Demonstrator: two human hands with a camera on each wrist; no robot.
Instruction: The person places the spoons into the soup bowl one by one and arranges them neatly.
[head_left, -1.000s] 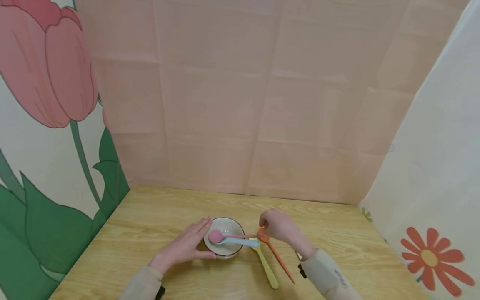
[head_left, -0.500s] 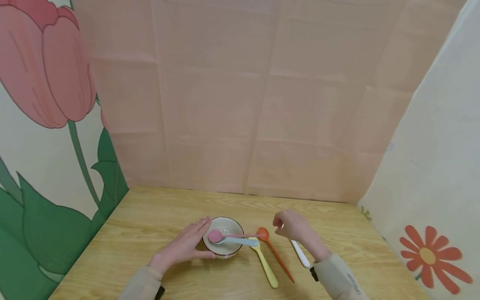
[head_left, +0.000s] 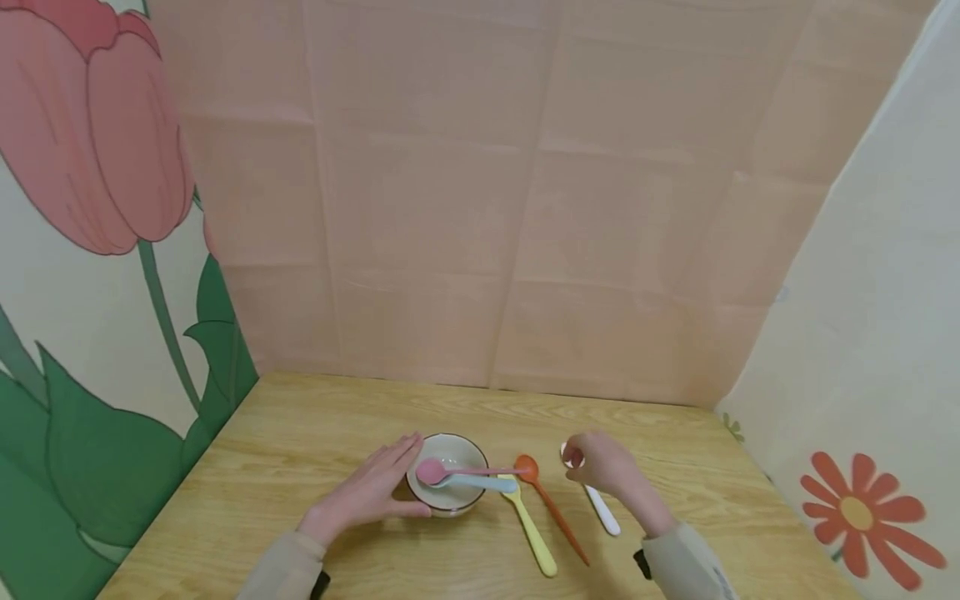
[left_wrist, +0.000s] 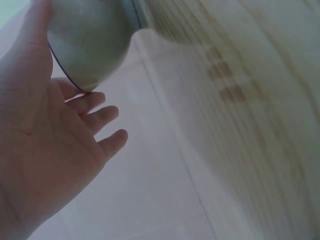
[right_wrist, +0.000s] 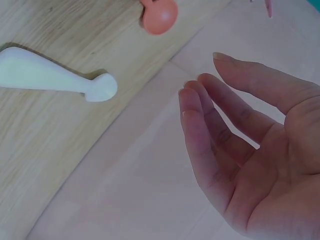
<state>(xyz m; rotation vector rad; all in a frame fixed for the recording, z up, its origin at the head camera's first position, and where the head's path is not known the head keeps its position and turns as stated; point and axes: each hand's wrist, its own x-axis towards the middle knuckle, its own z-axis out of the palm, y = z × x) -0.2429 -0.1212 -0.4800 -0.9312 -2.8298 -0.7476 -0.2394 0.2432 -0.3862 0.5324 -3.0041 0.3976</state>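
My left hand [head_left: 367, 487] holds the side of a pale, dark-rimmed bowl [head_left: 467, 450], thumb at the front and fingers along the far left. In the left wrist view, several fingers reach past the bowl's rim. A pink spoon [head_left: 429, 472] and a light blue spoon [head_left: 480, 482] lie across the bowl, heads inside, handles sticking out to the right. Over a white spoon [head_left: 602, 512] hovers my right hand [head_left: 603, 462], partly covering it. In the right wrist view, this hand's fingers bend loosely with nothing between them, apart from the white spoon [right_wrist: 45, 72].
Right of the bowl, a yellow spoon [head_left: 536, 537] lies with its head under the blue and pink handles. Beside it is an orange spoon [head_left: 555, 508]. The wooden table [head_left: 337, 408] ends at a pink cloth backdrop [head_left: 450, 250]; printed cloths hang at both sides.
My right hand has moved away from the pink spoon's handle, rightward to the white spoon, uncovering the orange spoon's head. The left hand and bowl have stayed put.
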